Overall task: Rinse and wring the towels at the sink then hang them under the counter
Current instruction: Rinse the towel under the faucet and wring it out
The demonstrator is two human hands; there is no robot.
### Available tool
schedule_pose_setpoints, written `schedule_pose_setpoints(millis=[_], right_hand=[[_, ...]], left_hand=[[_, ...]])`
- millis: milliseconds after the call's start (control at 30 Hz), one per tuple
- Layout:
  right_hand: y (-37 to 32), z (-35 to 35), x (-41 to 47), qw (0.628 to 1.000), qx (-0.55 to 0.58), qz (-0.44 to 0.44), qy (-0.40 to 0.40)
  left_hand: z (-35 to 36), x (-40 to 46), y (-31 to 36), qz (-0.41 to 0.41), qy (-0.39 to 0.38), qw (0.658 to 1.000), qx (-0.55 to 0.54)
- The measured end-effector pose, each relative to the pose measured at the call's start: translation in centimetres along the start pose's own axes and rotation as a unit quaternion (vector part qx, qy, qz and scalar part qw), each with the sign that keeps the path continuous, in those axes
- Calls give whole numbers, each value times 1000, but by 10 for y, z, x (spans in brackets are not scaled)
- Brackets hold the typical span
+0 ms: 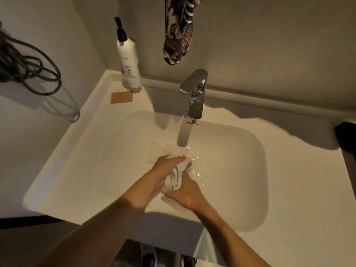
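White towel (176,175) bunched between both hands in the sink (240,189), just below the running tap (196,97).

The left hand (163,170) clenches the towel's upper end and the right hand (185,193) grips its lower end, near the basin's middle; a second pale cloth (159,150) lies at 11 o'clock from them, under the stream. Judged risks: wringing high could spray water over the rim onto the floor, and the loose cloth could drift over the drain, which is not visible. A pump bottle (128,62) stands at 11 o'clock on the ledge with a tan tag (121,97) beside it, a patterned cloth (178,31) hangs at 12, and coiled cable (25,66) sits at 9. Nothing blocks the hands.
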State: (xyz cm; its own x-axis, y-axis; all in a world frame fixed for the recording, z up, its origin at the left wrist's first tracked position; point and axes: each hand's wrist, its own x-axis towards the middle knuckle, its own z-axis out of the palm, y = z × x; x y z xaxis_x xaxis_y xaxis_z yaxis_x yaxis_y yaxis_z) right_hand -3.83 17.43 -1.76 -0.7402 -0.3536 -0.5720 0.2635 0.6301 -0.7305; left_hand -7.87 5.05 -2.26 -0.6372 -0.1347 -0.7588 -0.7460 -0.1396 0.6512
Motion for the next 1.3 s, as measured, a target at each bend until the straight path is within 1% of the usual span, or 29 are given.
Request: schedule_pose_setpoints(millis=[33,67,100,133,167,200,267,367,433,467,500,533,600,667,700,733,767,833,967,1067,1133,1200,1267,1300], right_hand=[[0,-11,-5,995,93,2,-38],[1,-24,-11,972,217,21,-85],[1,-33,-15,921,364,54,-129],[0,-39,-17,855,484,95,-163],[0,-41,-16,801,558,123,-181],[0,-41,-14,772,592,138,-187],[-5,-36,-10,740,626,150,-196],[-19,-38,-9,693,671,110,-241],[-24,-45,-5,669,683,98,-276],[-27,-49,-3,679,670,90,-288],[-31,-52,1,707,642,77,-286],[-34,-52,5,745,605,62,-272],[-41,-50,10,835,506,55,-209],[-43,-43,12,919,371,43,-125],[-41,-38,13,950,298,36,-85],[-40,-33,15,971,235,26,-46],[-37,-27,17,983,181,17,-9],[-29,-15,24,993,109,10,46],[-12,6,35,997,7,18,81],[-3,15,33,996,-34,19,84],[0,19,28,995,-41,20,89],[4,17,24,992,-53,23,113],[8,6,20,988,-38,26,150],[9,-2,17,987,-6,35,158]], left_hand=[[-3,-3,5,2,-9,999,-39],[-4,-4,10,-3,-21,997,-74],[-3,-6,17,-13,-35,994,-104],[-2,-11,25,-24,-53,990,-130],[2,-13,32,-23,-67,987,-144],[7,-19,40,-14,-78,987,-141],[17,-27,51,37,-84,992,-92],[18,-34,66,117,-108,987,-5],[15,-36,75,136,-139,981,17],[14,-35,79,144,-148,978,26],[13,-33,82,152,-148,977,33],[13,-33,86,159,-143,976,37],[14,-27,87,160,-117,979,48],[16,-22,84,137,-78,986,61],[17,-18,80,120,-56,989,69],[19,-14,75,106,-32,990,85],[19,-8,69,100,-8,989,112],[21,1,59,102,44,976,188],[27,10,41,77,116,956,258],[25,13,26,50,139,943,298],[22,13,21,32,131,942,306],[20,9,21,53,100,961,253],[15,-1,22,79,36,988,128],[12,-9,22,77,7,994,72]])
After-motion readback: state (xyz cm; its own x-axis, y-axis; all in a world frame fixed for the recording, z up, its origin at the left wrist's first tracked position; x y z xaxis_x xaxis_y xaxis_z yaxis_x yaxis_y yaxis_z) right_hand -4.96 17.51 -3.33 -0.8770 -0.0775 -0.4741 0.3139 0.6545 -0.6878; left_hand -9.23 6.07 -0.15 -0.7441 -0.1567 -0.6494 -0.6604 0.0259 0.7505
